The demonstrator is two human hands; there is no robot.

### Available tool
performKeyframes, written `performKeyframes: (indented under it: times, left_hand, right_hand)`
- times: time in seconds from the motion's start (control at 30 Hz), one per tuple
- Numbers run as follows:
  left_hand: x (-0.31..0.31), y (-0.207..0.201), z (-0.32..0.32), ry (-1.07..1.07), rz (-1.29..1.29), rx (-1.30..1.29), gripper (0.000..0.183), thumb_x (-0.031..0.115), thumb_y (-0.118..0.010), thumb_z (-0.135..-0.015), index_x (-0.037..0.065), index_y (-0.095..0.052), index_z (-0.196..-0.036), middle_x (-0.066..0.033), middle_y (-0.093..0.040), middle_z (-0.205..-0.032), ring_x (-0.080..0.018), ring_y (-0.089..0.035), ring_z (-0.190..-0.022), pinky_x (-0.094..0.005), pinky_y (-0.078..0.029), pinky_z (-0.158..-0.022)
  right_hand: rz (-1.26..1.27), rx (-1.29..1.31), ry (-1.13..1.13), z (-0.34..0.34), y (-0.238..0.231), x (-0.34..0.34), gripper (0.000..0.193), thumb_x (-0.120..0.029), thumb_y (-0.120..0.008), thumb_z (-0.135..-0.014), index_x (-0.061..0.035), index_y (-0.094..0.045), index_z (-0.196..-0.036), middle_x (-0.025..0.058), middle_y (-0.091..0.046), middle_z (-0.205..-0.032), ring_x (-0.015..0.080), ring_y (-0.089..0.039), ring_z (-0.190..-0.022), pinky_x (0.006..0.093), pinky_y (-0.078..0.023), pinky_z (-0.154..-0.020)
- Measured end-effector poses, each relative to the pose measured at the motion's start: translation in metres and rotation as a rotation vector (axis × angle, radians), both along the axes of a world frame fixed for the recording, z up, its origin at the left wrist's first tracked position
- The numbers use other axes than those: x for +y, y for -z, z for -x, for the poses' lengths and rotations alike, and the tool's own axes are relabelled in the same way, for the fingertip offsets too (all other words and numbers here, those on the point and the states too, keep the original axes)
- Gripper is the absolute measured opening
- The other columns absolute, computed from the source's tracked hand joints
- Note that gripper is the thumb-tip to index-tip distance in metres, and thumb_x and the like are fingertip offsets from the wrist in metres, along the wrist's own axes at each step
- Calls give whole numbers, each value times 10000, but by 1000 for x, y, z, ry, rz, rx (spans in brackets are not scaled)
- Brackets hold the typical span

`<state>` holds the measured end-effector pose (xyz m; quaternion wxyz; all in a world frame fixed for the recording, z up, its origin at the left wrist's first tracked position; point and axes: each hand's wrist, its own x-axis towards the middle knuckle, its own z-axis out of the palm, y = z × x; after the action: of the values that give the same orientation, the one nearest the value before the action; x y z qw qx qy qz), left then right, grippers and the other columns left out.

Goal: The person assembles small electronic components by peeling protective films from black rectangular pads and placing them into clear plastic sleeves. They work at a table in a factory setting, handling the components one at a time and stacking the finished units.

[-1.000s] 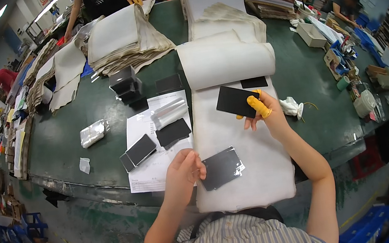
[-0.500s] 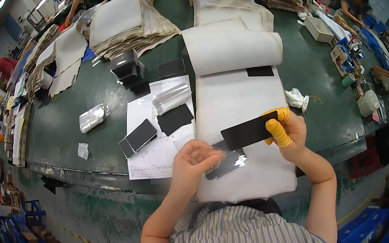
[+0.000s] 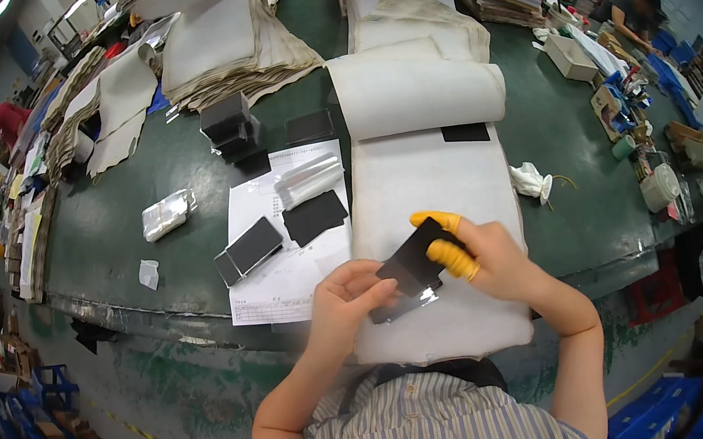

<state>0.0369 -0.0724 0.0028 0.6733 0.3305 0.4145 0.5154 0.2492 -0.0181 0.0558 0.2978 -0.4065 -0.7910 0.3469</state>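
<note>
A thin black rectangular card [image 3: 413, 257] is tilted over the white padded sheet [image 3: 426, 177] in front of me. Its upper right end is gripped by my right hand [image 3: 484, 256], which wears yellow finger cots on the thumb and a finger. At the lower left end, my left hand [image 3: 347, 301] is closed, thumb against fingers, on the card's edge. Beneath the card shows a glossy, clear-filmed dark piece [image 3: 424, 299] lying on the sheet; where one ends and the other begins is hard to make out.
Left of the sheet, a printed paper [image 3: 263, 295] carries black cards [image 3: 315, 217], a wrapped card stack [image 3: 250, 252] and a clear plastic pack [image 3: 308, 181]. Black blocks [image 3: 228, 122] stand behind. A white cloth bundle [image 3: 531, 182] lies right. Thick sheet piles [image 3: 234, 52] line the back.
My right hand has swung the black card down and left, from nearly level to steeply slanted. The card's lower end has come to my left hand, which has closed on it.
</note>
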Motion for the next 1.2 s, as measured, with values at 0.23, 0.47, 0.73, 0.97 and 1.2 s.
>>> performKeyframes:
  times: [0.23, 0.47, 0.73, 0.97, 1.2]
  left_hand:
    - [1, -2, -5, -48, -20, -4, 261, -7, -654, -827, -3, -575, -1075, -133, -674, -974, -158, -639, -858, -269, -529, -737]
    - [4, -3, -7, -54, -56, -39, 288, 18, -659, -834, 3, -575, -1110, -120, -670, -1001, -140, -612, -904, -249, -469, -817]
    - [13, -12, -12, -47, -144, 69, 303, 64, -603, -888, 12, -556, -1182, -92, -599, -1058, -122, -583, -914, -238, -454, -801]
    - [14, 0, -5, -65, -128, 74, 230, 78, -589, -905, 10, -560, -1123, -40, -551, -1031, -90, -567, -882, -211, -449, -763]
    - [21, 3, -7, -41, -259, 97, 165, -10, -575, -891, -12, -579, -1056, -28, -540, -1042, -87, -595, -867, -190, -476, -725]
  right_hand:
    - [-52, -179, -65, 4, 1, -1, 457, -270, -568, -920, -83, -458, -1323, 176, -646, -820, 330, -629, -677, 388, -491, -608]
    - [-255, -22, -159, -14, 27, 45, 431, -310, -575, -901, -37, -541, -1233, 176, -632, -1016, 342, -592, -916, 407, -467, -796]
    - [-502, -514, 260, -86, 59, 145, 372, -262, -556, -899, -33, -569, -1191, 155, -591, -1173, 301, -527, -1101, 408, -351, -982]
    - [-465, -588, 249, -67, 51, 91, 385, -265, -612, -864, -55, -578, -1184, 123, -590, -1159, 276, -504, -1115, 429, -309, -1013]
    - [-184, -514, 302, -88, 27, 62, 600, -323, -779, -691, -39, -575, -1179, 122, -570, -1166, 282, -507, -1084, 358, -424, -913]
